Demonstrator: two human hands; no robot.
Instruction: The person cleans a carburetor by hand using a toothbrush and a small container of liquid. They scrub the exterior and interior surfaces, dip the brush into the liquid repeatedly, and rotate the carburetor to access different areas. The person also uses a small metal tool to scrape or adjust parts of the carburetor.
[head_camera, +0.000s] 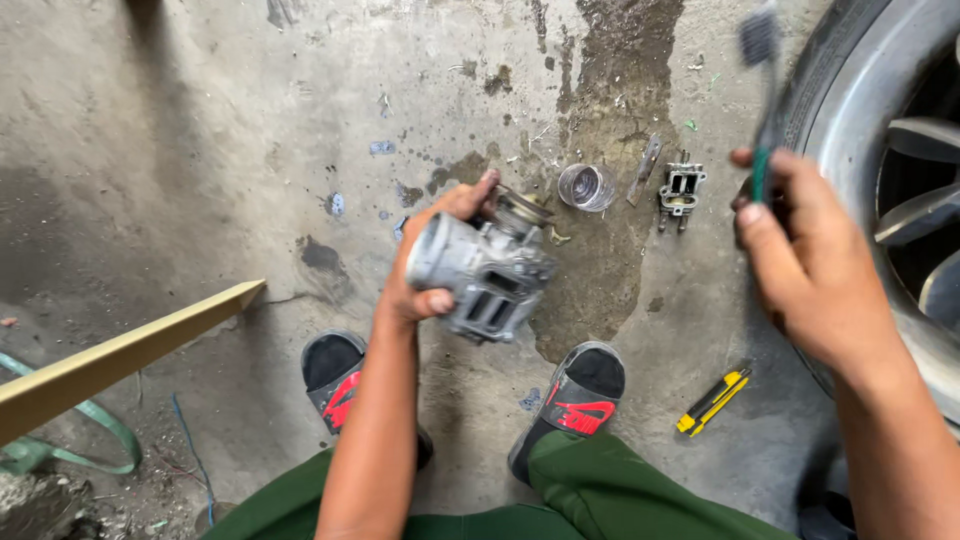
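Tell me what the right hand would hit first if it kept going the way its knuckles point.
Likely the black car tyre with its silver alloy rim; the right hand, holding a green-handled brush, points up toward it. Depth is unclear.

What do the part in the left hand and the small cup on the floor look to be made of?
The engine part looks like cast metal, probably aluminium: dull grey, matte, grimy. The small cup seems clear plastic or glass, since the floor shows through its ribbed wall.

The brush (762, 60) is motion-blurred; the wheel (900, 190) runs off frame.
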